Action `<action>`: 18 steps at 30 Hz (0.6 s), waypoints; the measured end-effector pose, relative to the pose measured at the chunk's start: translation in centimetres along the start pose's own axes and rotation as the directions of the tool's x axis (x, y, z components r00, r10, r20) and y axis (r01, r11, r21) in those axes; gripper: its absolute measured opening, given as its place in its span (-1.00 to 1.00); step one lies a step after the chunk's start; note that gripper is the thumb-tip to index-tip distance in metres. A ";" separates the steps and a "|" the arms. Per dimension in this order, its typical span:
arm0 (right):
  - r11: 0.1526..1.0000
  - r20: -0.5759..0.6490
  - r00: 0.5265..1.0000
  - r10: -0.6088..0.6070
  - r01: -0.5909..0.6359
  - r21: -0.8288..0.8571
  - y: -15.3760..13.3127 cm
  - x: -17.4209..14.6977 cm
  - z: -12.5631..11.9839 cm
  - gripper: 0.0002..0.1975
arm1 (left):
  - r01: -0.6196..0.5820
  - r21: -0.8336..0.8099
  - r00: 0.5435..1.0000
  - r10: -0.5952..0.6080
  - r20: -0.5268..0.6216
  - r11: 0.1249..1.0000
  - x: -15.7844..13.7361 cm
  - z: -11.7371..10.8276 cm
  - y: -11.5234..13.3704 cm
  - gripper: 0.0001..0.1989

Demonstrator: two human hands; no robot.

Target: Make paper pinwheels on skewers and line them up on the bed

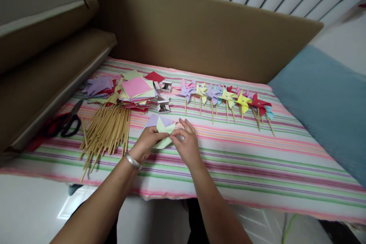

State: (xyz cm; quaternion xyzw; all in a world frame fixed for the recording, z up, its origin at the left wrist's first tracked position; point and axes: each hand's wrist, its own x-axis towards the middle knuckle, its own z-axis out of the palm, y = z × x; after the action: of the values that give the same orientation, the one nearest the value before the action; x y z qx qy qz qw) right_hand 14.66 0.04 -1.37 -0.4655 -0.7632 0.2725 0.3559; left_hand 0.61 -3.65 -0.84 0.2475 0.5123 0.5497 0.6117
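A pale green paper pinwheel (165,127), its corners partly folded inward, is between my hands. My left hand (148,140), with a silver bangle at the wrist, pinches the folded paper near its middle from the left. From the right, my right hand (185,141) has thumb and index finger pressed together at the pinwheel's centre; whatever small thing they may hold there is hidden. Its other fingers are raised. Just behind the green paper lies a lilac paper piece (151,120), flat on the striped cloth (246,164).
Thin wooden sticks (110,131) lie heaped at left beside black-handled scissors (67,122). Behind them are stacked coloured paper squares (137,87) and small open boxes (163,106). Finished pinwheels (227,95) on sticks lie in rows at back right. A cardboard panel (200,34) stands behind.
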 end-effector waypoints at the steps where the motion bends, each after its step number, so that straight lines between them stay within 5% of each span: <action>1: 1.000 0.003 1.000 0.007 -0.007 0.002 0.0 0.0 0.0 -0.97 | 0.002 0.001 1.000 -0.002 0.010 1.000 0.0 -0.1 0.0 -0.74; 7: 0.998 0.011 0.998 0.057 -0.057 -0.021 -0.2 0.3 -0.1 -0.95 | 0.008 0.015 0.999 -0.008 0.054 1.000 0.0 -0.1 0.0 -0.71; 12: 0.998 -0.005 0.999 0.052 -0.053 -0.021 -0.6 0.2 0.1 -0.96 | -0.047 0.053 0.996 0.051 -0.070 0.997 0.1 0.3 -0.3 -0.74; 18: 0.936 -0.163 0.960 0.226 -0.168 0.308 -0.9 0.1 -0.5 -0.87 | -0.028 -0.022 0.993 0.025 -0.119 0.999 0.1 -0.1 0.4 -0.78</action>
State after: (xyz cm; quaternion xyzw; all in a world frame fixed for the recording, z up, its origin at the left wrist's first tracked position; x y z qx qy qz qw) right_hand 14.55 -0.23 -0.34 -0.5067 -0.6252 0.3693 0.4648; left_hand 0.28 -3.45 -0.57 0.2140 0.5376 0.5777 0.5757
